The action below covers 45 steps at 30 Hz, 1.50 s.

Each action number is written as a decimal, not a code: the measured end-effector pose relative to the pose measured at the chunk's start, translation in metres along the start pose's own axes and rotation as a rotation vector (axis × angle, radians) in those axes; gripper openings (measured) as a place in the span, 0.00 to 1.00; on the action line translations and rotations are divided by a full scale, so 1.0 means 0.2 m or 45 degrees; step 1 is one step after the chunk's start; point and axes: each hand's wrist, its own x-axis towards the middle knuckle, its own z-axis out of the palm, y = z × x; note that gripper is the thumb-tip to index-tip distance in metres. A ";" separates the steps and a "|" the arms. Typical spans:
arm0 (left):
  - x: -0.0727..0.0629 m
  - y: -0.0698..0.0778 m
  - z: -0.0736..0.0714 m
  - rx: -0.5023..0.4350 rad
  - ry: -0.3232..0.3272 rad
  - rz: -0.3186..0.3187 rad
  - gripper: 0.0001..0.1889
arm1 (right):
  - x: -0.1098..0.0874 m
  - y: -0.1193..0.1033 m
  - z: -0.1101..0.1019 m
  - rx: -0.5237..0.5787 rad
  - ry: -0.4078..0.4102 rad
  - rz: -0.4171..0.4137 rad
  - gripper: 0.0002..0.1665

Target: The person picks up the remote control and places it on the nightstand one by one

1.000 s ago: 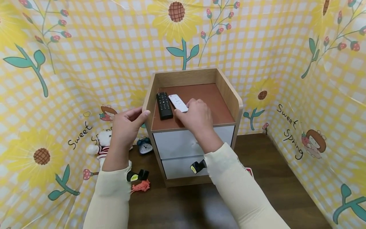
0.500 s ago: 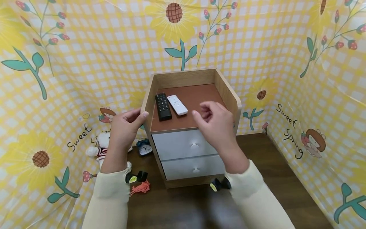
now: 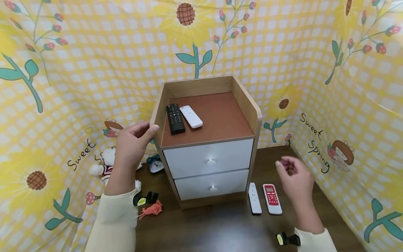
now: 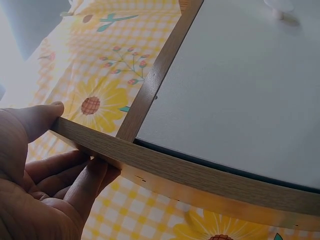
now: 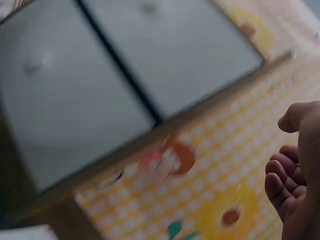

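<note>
A small wooden cabinet (image 3: 217, 115) with a brown top and two white drawers stands in the middle of the head view. My left hand (image 3: 130, 148) pinches the front edge of its left side panel (image 4: 165, 162), thumb on one face and fingers on the other. On the top lie a black remote control (image 3: 175, 119) and a white remote control (image 3: 191, 117), side by side at the left. My right hand (image 3: 296, 179) hovers right of the cabinet, loosely curled and holding nothing. Below it to the left, a slim white remote (image 3: 254, 198) and a red-and-white remote (image 3: 272, 199) lie on the floor.
Left of the cabinet are a white plush toy (image 3: 108, 157), a blue alarm clock (image 3: 155, 163) and a bundle of orange string (image 3: 151, 209) on the dark wooden floor (image 3: 204, 231). Yellow checked cloth (image 3: 132, 70) with sunflowers hangs around the back and sides.
My right hand has let go of the white remote on the cabinet top and moved right and down over the floor, uncovering two remotes there. My left hand keeps its hold on the panel.
</note>
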 end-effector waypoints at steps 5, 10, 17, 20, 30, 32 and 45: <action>-0.01 -0.01 -0.01 -0.011 0.011 0.003 0.28 | -0.16 0.34 -0.01 -0.157 -0.104 0.178 0.17; -0.02 0.00 0.00 -0.046 0.021 0.024 0.28 | -0.31 0.60 0.00 -0.232 -0.194 0.327 0.23; -0.01 0.01 0.02 -0.069 0.020 0.035 0.28 | -0.47 0.87 0.03 -0.371 -0.442 0.491 0.40; -0.01 0.01 0.03 -0.080 0.016 0.048 0.28 | -0.51 0.90 0.05 -0.411 -0.526 0.521 0.48; -0.01 0.00 0.02 -0.077 0.033 0.037 0.28 | -0.56 0.92 0.12 -0.501 -0.583 0.429 0.52; -0.01 0.00 0.02 -0.074 0.035 0.038 0.28 | -0.56 0.92 0.13 -0.517 -0.583 0.424 0.52; -0.01 0.00 0.02 -0.071 0.038 0.034 0.28 | -0.55 0.93 0.15 -0.541 -0.534 0.418 0.49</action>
